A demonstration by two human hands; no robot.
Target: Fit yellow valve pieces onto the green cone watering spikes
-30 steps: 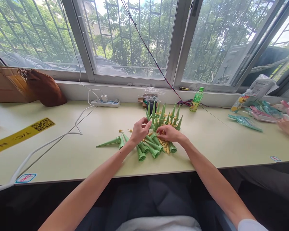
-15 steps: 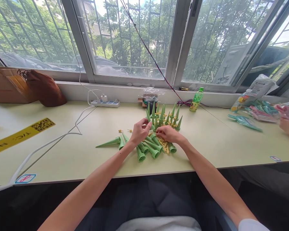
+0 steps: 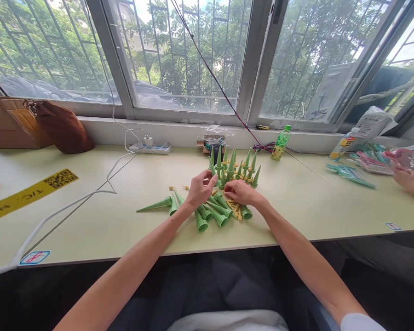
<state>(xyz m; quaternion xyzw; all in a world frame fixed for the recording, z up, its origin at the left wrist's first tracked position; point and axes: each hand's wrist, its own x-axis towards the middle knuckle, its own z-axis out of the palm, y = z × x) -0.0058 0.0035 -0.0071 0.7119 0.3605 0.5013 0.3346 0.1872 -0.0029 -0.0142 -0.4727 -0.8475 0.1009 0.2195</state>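
My left hand [image 3: 200, 189] is closed round a green plastic watering spike [image 3: 212, 167], whose pointed end rises past the fingertips. Close beside it, my right hand [image 3: 240, 191] has its fingers bent together over a heap of small yellow valve pieces [image 3: 237, 212]; whatever they pinch is hidden. Behind both hands, several green spikes with yellow pieces fitted [image 3: 247, 164] stand points up. Several loose green spikes [image 3: 221, 219] lie nearer to me, open threaded ends facing the table's front edge. One lone spike [image 3: 155, 204] points left.
Two stray yellow pieces [image 3: 172, 188] lie left of the hands. A power strip [image 3: 150, 148], a small opened box [image 3: 215, 140] and a green drink bottle [image 3: 281, 143] stand along the window. At the right, another person's hand [image 3: 409, 178] handles plastic packets [image 3: 376, 161].
My hands have barely moved; the right fingers shift slightly over the yellow pieces. The other person's hand at the right has moved a little left.
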